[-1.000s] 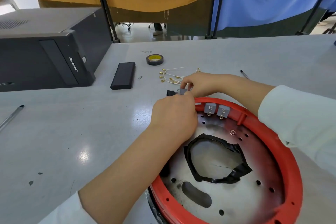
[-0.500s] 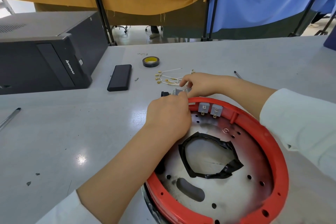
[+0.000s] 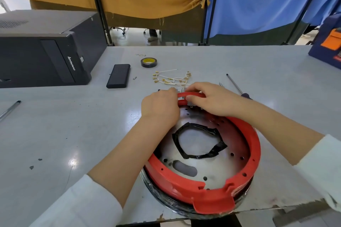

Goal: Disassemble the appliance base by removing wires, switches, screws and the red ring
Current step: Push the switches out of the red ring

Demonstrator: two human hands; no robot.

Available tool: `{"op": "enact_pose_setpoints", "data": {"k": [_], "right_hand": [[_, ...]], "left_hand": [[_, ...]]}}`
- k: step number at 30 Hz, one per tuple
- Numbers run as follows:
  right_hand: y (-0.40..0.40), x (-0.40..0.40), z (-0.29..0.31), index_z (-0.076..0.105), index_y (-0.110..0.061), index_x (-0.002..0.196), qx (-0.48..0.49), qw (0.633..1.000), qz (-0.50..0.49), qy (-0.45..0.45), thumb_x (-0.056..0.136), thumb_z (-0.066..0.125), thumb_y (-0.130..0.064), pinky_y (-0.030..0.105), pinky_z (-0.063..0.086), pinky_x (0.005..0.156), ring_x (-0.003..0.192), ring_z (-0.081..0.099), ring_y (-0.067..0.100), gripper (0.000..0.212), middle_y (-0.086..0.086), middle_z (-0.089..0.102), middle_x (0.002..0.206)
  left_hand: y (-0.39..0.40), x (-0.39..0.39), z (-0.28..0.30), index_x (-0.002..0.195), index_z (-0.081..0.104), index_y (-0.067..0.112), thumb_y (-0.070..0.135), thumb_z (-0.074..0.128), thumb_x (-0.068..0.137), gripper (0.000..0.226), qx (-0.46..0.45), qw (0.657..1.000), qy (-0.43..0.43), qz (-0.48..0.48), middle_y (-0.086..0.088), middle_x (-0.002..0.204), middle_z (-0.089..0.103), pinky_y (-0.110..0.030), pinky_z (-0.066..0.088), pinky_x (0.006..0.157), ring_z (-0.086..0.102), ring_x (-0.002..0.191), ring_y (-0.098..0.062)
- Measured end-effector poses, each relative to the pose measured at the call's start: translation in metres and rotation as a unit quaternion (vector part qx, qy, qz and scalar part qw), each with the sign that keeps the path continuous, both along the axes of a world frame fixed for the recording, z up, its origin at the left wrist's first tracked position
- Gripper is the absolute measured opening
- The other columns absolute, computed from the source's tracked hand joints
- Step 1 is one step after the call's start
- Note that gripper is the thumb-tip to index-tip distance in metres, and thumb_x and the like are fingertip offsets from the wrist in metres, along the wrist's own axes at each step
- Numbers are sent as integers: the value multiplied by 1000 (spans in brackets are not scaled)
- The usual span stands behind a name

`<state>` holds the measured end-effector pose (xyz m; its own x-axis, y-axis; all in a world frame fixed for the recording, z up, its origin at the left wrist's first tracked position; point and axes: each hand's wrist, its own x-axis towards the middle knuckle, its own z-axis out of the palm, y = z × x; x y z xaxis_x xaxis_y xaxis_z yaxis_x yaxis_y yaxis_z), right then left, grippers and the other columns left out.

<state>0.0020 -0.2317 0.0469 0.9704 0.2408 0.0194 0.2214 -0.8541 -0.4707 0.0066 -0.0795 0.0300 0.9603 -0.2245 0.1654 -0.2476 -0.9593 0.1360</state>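
**Two hands at far rim of base – switch area**

Both hands work the far edge of the round appliance base (image 3: 199,162), a silver metal plate w/ drilled holes, which lies flat at the near edge of the grey table (image 3: 73,125).

- Left hand (image 3: 160,106): fingers curled, tips at the far rim by a small grey switch block (image 3: 178,91). Cannot tell whether they actually hold it.
- Right hand (image 3: 212,100): thumb and fingers curled round the far arc of the red plastic ring (image 3: 247,155), gripping it. Small grey switch parts (image 3: 191,104) show just under the fingers.
- Red ring: seated around the plate's rim.
- Black tape loop (image 3: 199,142): torn, stuck on plate centre.

Loose items, far side of base:
- Bundle of white wires w/ brass terminals (image 3: 171,79), just beyond the hands.
- Black-and-yellow tape roll (image 3: 149,62).
- Flat black rectangular device (image 3: 118,78).
- Black computer tower (image 3: 46,49), lying at far left.
- Screwdriver (image 3: 237,86), right of the hands.
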Motion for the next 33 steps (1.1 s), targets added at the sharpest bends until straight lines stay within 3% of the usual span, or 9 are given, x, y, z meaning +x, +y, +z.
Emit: {"op": "enact_pose_setpoints", "data": {"k": [3, 7, 10, 12, 17, 20, 22, 28, 33], "right_hand": [[0, -4, -1, 61, -18, 114, -39, 999, -1, -8, 96, 49, -31, 36, 46, 86, 94, 60, 21, 25, 5, 66, 103], [-1, -5, 2, 62, -22, 120, -6, 999, 31, 19, 96, 46, -23, 35, 46, 89, 96, 59, 19, 29, 3, 65, 106], [1, -10, -8, 62, -23, 117, -26, 997, 37, -58, 92, 47, -22, 33, 47, 77, 87, 58, 18, 29, 1, 66, 98], [4, -10, -13, 61, -23, 115, -43, 993, 58, -92, 91, 47, -21, 30, 42, 67, 80, 55, 15, 28, -3, 64, 90], [3, -7, -11, 57, -27, 122, -22, 992, 88, -90, 91, 46, -18, 22, 34, 60, 75, 49, 11, 34, -13, 54, 80], [4, -10, -13, 51, -32, 129, -60, 990, 63, -114, 91, 45, -24, 30, 43, 75, 101, 57, 19, 39, -6, 64, 113], [3, -11, -16, 49, -30, 130, -97, 985, 32, -141, 93, 44, -30, 36, 47, 83, 109, 56, 23, 37, -2, 62, 122], [1, -7, -19, 57, -21, 110, -123, 978, 48, -163, 94, 42, -30, 34, 43, 69, 96, 58, 28, 24, 3, 65, 103], [3, -3, -20, 55, -20, 97, -132, 976, 41, -170, 94, 43, -30, 32, 34, 62, 88, 56, 29, 16, 4, 62, 92]], "left_hand": [[1, -4, -1, 104, 44, 21, 20, 44, 89, 15, 12, 1000, -5, 6, -7, 102, 62, -31, 28, 59, 41, 73, -25], [7, -9, -4, 101, 42, 20, 24, 40, 91, 10, 4, 1000, -16, 14, -5, 100, 62, -30, 28, 58, 46, 74, -27], [11, -10, -5, 117, 45, 20, 31, 39, 91, 28, 21, 1000, 15, 12, -5, 106, 62, -31, 32, 64, 56, 88, -29], [12, -5, 0, 112, 46, 19, 34, 42, 89, 28, 13, 997, 73, 6, -6, 108, 60, -31, 35, 67, 53, 89, -28], [6, 10, 11, 118, 50, 14, 38, 46, 89, 38, -31, 987, 120, -105, -8, 119, 58, -37, 45, 88, 55, 106, -27], [9, 8, 4, 119, 47, 17, 39, 43, 91, 37, -26, 988, 94, -118, -8, 119, 59, -34, 42, 80, 55, 105, -29], [11, 6, -3, 119, 46, 18, 38, 39, 93, 34, -6, 990, 46, -134, -6, 121, 58, -34, 39, 76, 56, 104, -30], [12, 6, -9, 96, 37, 20, 27, 39, 95, 7, 29, 991, -18, -129, -8, 110, 59, -33, 30, 64, 57, 94, -33], [5, 8, -12, 89, 29, 19, 22, 42, 89, 13, 47, 994, -40, -94, -8, 102, 60, -33, 28, 60, 51, 79, -31]]}}
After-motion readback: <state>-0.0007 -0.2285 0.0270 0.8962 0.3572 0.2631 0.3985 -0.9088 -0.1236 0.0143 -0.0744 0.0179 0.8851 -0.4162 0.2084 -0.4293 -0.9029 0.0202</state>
